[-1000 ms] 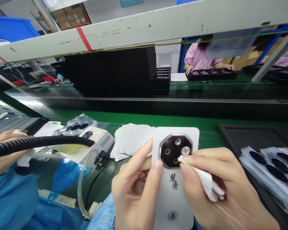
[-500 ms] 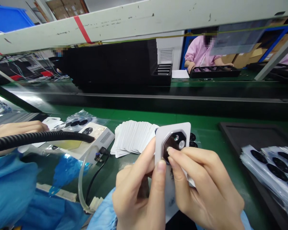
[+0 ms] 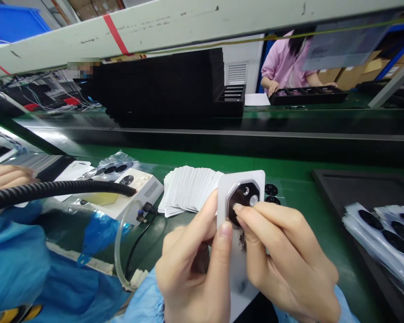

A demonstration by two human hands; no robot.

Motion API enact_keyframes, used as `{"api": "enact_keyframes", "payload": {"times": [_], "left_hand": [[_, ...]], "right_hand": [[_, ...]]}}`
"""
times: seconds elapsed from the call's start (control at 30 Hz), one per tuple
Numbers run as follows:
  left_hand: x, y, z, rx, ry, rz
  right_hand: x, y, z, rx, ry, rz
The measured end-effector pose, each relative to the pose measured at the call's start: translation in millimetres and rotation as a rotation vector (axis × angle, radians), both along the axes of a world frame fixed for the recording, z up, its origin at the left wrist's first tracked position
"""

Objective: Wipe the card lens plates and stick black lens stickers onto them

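Head camera view, looking down on a green counter point(image 3: 289, 162): the person's left hand point(image 3: 188, 260) is closed around a white phone back panel point(image 3: 241, 179), with the fingers curled behind it and the thumb upright against its left edge. The right hand point(image 3: 286, 255) is curled inward, its fingertips point(image 3: 238, 210) touching the lower left of the panel's dark octagonal camera module point(image 3: 244, 197). Its thumb is hidden, so whether it grips the panel cannot be told.

Just beyond the right hand sit 2 round black lens parts point(image 3: 272, 194). Farther right of it, a black tray point(image 3: 333, 177) holds plastic sleeves of black discs point(image 3: 387, 237). Left of the left hand lie a stack of white cards point(image 3: 188, 190) and a white box unit point(image 3: 144, 190) with a clear tube point(image 3: 119, 246). Farther left, another person's hand point(image 3: 5, 177) rests near a black corrugated hose point(image 3: 54, 189).
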State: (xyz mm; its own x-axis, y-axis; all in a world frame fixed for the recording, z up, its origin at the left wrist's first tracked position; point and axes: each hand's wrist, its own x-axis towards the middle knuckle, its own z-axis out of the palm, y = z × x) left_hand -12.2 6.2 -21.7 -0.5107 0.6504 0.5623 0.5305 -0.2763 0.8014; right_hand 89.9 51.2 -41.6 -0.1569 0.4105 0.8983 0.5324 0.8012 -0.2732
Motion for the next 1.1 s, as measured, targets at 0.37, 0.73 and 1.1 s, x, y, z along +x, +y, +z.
{"api": "enact_keyframes", "payload": {"times": [0.37, 0.73, 1.1], "left_hand": [[-2.0, 4.3, 17.2, -0.061, -0.404, -0.215], [-3.4, 6.1, 24.5, -0.098, -0.618, -0.319], [2.7, 3.8, 27.2, -0.057, -0.581, -0.185]], "right_hand": [[27.1, 5.7, 38.2, -0.204, 0.109, 0.323], [5.1, -17.8, 34.8, -0.461, 0.645, 0.211], [34.2, -5.5, 45.5, -0.275, -0.054, 0.166]]}}
